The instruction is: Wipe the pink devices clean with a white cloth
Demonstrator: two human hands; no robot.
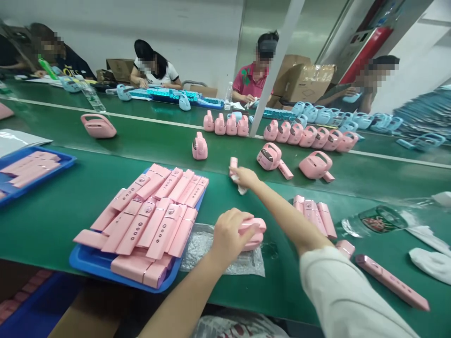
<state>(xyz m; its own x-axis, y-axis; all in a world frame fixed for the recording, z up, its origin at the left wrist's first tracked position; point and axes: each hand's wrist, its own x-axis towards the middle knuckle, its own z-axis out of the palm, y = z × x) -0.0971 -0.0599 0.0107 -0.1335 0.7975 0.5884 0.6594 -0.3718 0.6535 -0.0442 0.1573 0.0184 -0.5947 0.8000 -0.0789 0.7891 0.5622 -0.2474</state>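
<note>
Left of your left hand, the blue tray is heaped with smooth, flat-sided pink bars; a bump from that forearm could send some sliding, as they lie loosely stacked. Beneath the hand, the crinkled clear plastic sheet could slip on the slick green table. That hand is closed around a rounded, hard-shelled pink case, over the sheet; a slack hold on its curves could let it roll. Beyond it, your right hand grips a slim pink block along with a soft, crumpled white cloth; bunched fabric could weaken that pinch. Right of this grip, glossy cases with looped handles risk a knock from your knuckles, and beside your forearm, your loose sleeve could catch the flat-lying bars.
</note>
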